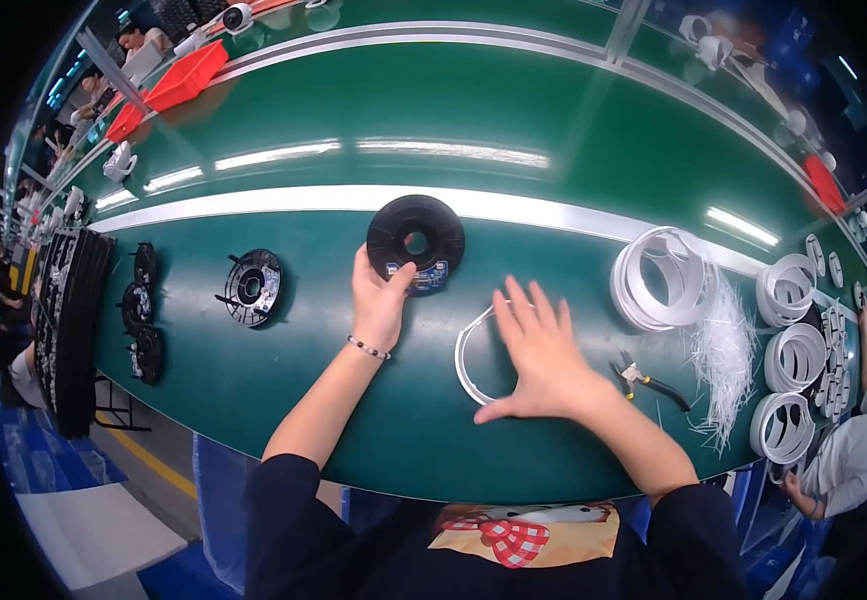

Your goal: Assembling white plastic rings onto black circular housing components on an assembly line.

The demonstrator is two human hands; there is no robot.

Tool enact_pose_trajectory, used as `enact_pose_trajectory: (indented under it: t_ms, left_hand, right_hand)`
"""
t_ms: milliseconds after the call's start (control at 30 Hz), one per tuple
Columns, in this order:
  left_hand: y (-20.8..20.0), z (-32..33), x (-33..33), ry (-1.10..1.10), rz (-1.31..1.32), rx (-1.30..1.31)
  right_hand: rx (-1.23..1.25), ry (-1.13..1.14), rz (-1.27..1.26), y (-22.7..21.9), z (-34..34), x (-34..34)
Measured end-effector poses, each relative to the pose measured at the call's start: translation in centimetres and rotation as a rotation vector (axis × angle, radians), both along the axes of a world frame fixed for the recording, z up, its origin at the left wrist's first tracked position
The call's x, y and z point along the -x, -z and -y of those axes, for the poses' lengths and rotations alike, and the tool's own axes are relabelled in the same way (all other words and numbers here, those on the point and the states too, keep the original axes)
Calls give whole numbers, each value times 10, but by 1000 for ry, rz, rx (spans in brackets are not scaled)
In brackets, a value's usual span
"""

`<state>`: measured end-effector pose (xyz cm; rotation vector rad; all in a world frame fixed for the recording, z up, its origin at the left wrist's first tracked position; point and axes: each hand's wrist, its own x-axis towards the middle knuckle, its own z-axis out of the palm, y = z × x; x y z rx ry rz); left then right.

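My left hand (pixel 381 306) grips a black round disc-shaped housing (pixel 416 214) by its near edge, thumb on top. The housing has a hole in its middle, and a small blue circuit board (pixel 432 277) lies near my thumb. Fingers spread, my right hand (pixel 546 362) is over a thin white ring (pixel 463 362) on the table. The hand hides the ring's right side; whether it touches the ring I cannot tell. Left of my hands, a second black round housing (pixel 235 284) with a circuit board lies on the table.
Several black housings (pixel 141 308) line the left, beside a tall black stack (pixel 66 320). At right are stacked white rings (pixel 644 312), pliers (pixel 644 378), a heap of clear-white strips (pixel 725 360) and more rings (pixel 785 428). A green belt (pixel 454 105) runs beyond the white rail (pixel 284 198). A co-worker (pixel 854 455) is at far right.
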<state>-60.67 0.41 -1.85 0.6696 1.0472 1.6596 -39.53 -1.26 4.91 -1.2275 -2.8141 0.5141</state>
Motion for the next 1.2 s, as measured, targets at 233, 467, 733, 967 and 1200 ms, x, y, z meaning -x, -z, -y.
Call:
enact_pose_trajectory:
  t_ms: [233, 467, 733, 967, 1200]
  left_hand:
    - [-6, 11, -15, -8, 56, -54]
    - [-15, 38, -31, 503, 269, -13]
    - [-27, 19, -8, 721, 334, 216]
    - [-27, 19, -17, 621, 709, 206]
    - [-12, 30, -25, 708, 622, -5]
  right_hand:
    - [53, 249, -683, 13, -11, -10]
    - [339, 325, -1124, 1, -25, 38]
    - [97, -123, -869, -2, -49, 15]
    - [1118, 483, -1795, 14, -32, -7]
    - [716, 406, -1459, 19, -11, 20]
